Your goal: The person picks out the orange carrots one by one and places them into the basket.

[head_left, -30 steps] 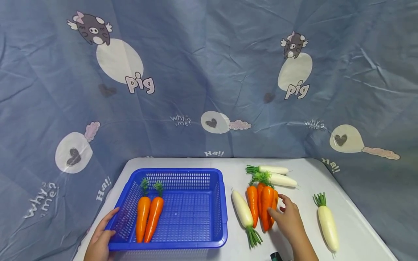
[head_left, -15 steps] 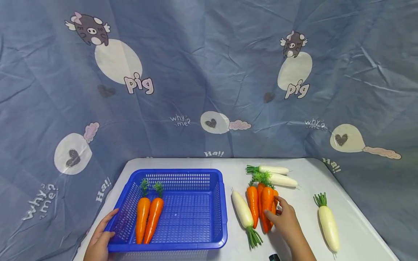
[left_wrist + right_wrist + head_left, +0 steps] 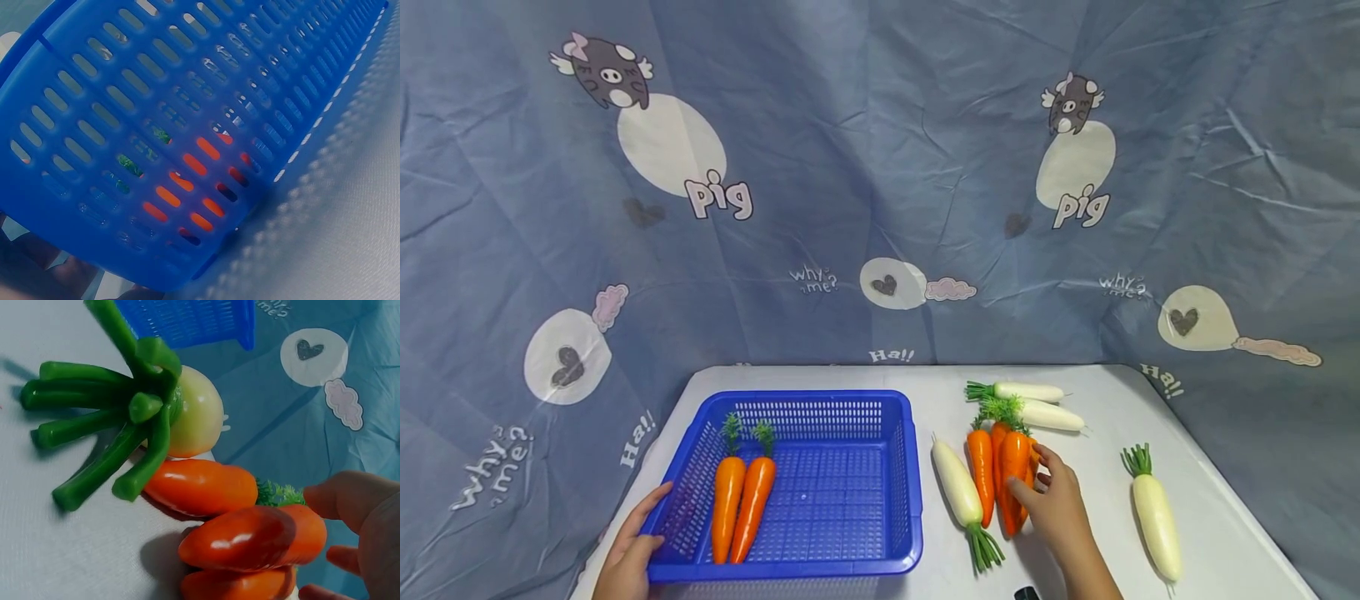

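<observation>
My left hand (image 3: 628, 550) grips the left front corner of the blue basket (image 3: 782, 568), fingers at its side wall and thumb over the rim. In the left wrist view the perforated wall of the basket (image 3: 106, 119) fills most of the picture. Inside lie two carrots (image 3: 727, 504) side by side with green tops. Over on the right, my right hand (image 3: 1060, 504) holds a carrot (image 3: 1015, 467) in a pile of several, thumb on its near side and fingers around the far side. The right wrist view shows the thumb at the thick end of that carrot (image 3: 250, 537).
A white radish (image 3: 957, 483) lies between basket and carrots, leaves toward me. Two more radishes (image 3: 1048, 413) lie behind the pile, and another radish (image 3: 1156, 525) is at far right. A small dark object (image 3: 1026, 593) shows at the front edge. Patterned blue cloth (image 3: 820, 208) surrounds the table.
My right thumb and fingers have shifted slightly on the carrots, which stay in the pile. The left hand keeps its place at the basket. The view has tilted slightly.
</observation>
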`<state>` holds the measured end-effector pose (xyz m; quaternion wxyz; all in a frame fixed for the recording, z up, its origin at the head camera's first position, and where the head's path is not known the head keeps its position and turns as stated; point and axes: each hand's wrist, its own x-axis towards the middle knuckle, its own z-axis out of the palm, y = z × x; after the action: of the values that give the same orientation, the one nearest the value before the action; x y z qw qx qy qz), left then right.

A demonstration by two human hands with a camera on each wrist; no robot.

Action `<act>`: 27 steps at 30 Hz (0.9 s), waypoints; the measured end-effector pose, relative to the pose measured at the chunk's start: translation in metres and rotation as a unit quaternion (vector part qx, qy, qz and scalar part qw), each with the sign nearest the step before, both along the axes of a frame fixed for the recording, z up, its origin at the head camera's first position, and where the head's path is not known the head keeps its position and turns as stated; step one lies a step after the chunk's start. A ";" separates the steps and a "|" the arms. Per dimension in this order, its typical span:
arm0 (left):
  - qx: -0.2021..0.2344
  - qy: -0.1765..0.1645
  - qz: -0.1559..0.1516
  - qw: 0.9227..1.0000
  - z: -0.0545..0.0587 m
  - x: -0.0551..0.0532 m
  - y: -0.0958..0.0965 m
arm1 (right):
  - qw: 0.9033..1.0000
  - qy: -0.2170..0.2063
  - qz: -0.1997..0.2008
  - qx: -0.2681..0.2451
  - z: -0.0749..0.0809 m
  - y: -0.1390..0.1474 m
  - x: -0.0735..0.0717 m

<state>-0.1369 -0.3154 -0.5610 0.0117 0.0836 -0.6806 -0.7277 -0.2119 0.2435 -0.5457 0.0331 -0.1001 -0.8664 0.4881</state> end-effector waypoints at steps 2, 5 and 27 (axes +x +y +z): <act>0.002 0.018 -0.005 1.000 -0.001 0.000 -0.001 | 1.000 0.011 -0.002 -0.003 0.002 -0.001 0.000; 0.007 0.038 -0.011 0.999 -0.002 0.001 -0.002 | 1.000 0.022 0.001 -0.004 0.003 -0.003 -0.001; -0.017 0.007 -0.002 1.000 0.000 0.000 -0.001 | 0.998 0.010 0.023 0.063 0.005 -0.010 -0.012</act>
<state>-0.1374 -0.3160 -0.5614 0.0166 0.0775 -0.6931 -0.7165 -0.2242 0.2339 -0.5411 0.0361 -0.0729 -0.8972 0.4341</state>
